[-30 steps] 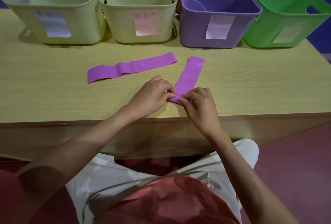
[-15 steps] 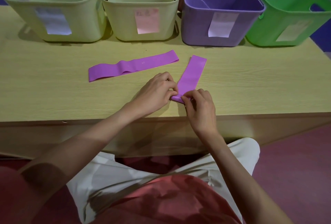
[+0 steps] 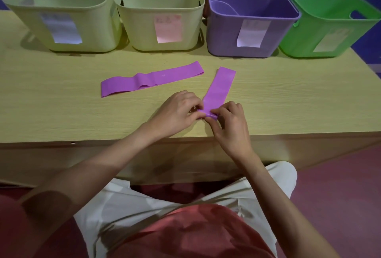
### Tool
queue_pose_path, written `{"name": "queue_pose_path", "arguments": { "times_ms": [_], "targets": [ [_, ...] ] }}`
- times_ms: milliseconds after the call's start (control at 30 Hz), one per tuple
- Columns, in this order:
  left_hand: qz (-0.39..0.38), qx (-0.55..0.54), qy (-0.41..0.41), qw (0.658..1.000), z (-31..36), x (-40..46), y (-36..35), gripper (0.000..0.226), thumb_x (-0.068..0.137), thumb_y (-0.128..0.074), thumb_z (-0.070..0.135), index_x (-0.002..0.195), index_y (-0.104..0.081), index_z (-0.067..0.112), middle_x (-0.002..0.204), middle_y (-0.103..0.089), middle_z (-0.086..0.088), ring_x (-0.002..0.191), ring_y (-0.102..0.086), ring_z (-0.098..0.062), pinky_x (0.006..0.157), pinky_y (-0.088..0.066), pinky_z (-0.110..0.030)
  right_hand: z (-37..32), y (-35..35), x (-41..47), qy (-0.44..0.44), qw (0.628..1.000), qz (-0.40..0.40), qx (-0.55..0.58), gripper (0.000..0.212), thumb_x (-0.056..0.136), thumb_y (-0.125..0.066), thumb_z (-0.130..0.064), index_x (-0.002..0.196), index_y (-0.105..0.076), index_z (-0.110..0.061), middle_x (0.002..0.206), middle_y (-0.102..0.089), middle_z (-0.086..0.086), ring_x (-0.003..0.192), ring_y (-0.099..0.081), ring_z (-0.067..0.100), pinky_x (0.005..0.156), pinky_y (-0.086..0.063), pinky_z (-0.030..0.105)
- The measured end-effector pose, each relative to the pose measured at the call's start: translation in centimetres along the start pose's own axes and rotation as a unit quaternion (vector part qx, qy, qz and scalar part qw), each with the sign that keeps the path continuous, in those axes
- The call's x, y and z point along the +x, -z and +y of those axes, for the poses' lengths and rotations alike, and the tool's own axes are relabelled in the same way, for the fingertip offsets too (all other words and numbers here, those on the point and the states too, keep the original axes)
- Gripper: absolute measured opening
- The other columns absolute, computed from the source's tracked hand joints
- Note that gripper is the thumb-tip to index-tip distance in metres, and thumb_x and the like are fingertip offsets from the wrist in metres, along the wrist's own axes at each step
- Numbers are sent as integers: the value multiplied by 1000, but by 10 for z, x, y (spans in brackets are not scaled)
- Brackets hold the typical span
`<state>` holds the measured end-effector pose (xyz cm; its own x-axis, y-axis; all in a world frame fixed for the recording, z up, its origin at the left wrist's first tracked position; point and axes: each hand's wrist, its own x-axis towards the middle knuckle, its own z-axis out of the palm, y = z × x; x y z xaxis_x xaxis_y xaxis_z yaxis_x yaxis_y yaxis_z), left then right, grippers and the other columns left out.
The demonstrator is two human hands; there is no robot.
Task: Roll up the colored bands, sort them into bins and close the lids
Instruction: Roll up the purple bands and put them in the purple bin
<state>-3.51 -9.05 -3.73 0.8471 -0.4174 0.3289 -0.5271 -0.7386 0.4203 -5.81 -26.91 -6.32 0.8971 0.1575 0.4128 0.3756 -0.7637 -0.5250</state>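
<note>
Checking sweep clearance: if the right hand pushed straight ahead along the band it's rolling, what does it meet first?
Probably only the band itself, unrolled ahead of the right hand. Past its far end is bare table, then, roughly in line, the purple bin; depth is uncertain.

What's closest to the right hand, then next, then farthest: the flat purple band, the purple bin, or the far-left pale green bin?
From the right hand:
1. Flat purple band, on the table to its left.
2. Purple bin, behind it in the back row.
3. Far-left pale green bin, at the table's back left corner.
</note>
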Motion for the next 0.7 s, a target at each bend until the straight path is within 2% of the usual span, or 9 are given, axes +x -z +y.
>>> {"name": "queue_pose_path", "arguments": {
  "times_ms": [100,200,400,533,700],
  "targets": [
    [-13,-4,-4,1000,-2,-2,-1,18,84,-72,24,96,-66,11,92,-64,1,88,-52,-14,76,-42,-28,1,0,1,4,1000,-9,3,19,87,-70,-26,97,-67,-10,88,-56,3,85,-47,22,69,-41,33],
    [-6,2,-5,1000,-2,-1,-3,20,85,-70,19,102,-63,10,96,-63,0,90,-51,-14,76,-38,-23,-1,0,0,5,1000,-5,11,20,91,-66,-26,101,-60,-10,90,-56,2,83,-46,21,68,-38,32],
    [-10,29,-24,999,-3,-3,-4,15,88,-67,16,100,-63,9,96,-62,-2,91,-51,-18,78,-39,-27,4,1,2,17,1000,-21,12,21,87,-69,-28,94,-59,-11,89,-54,1,84,-46,20,69,-40,32],
    [-6,22,-14,1000,-2,-1,-1,15,89,-65,16,102,-66,8,96,-64,-4,93,-52,-20,80,-39,-28,7,7,8,28,999,-31,10,16,85,-71,-20,93,-62,-10,84,-55,0,81,-44,20,67,-40,34],
    [0,15,-7,1000,-1,-3,0,19,92,-61,19,107,-68,9,98,-67,-3,95,-53,-19,81,-40,-27,7,11,8,34,999,-41,5,14,87,-69,-23,90,-67,-10,81,-55,-4,80,-41,17,67,-32,26]
  ]
}}
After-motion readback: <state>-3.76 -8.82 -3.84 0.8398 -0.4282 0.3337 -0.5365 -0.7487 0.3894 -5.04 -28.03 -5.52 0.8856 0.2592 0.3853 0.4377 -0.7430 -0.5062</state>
